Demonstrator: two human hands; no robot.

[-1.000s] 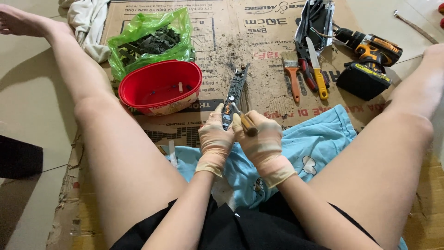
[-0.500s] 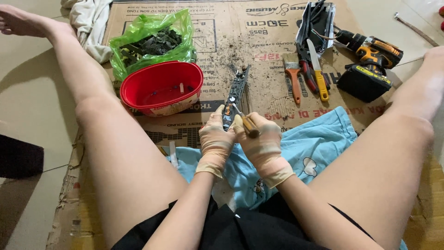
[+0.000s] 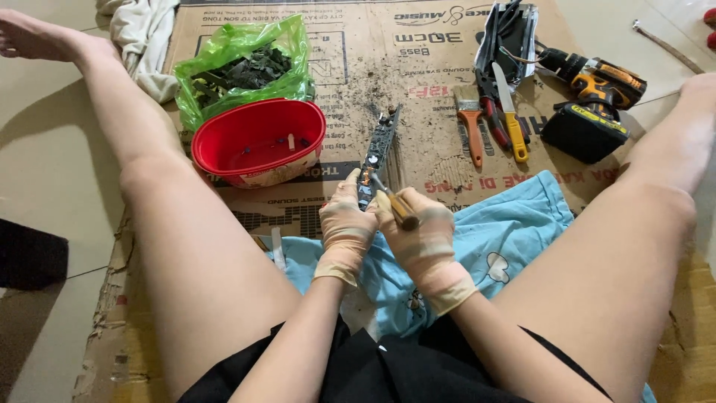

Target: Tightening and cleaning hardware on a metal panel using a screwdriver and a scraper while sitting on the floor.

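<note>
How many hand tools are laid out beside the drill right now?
3: a paintbrush leftmost, red-handled pliers in the middle, a yellow-handled knife nearest the cordless drill. More may hide in the dark pile behind.

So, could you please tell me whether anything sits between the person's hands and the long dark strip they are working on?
Nothing visible does. The left hand already grips the near end of the long dark strip, and the right hand presses a wooden-handled tool straight onto it. The red basin lies off to the side.
</note>
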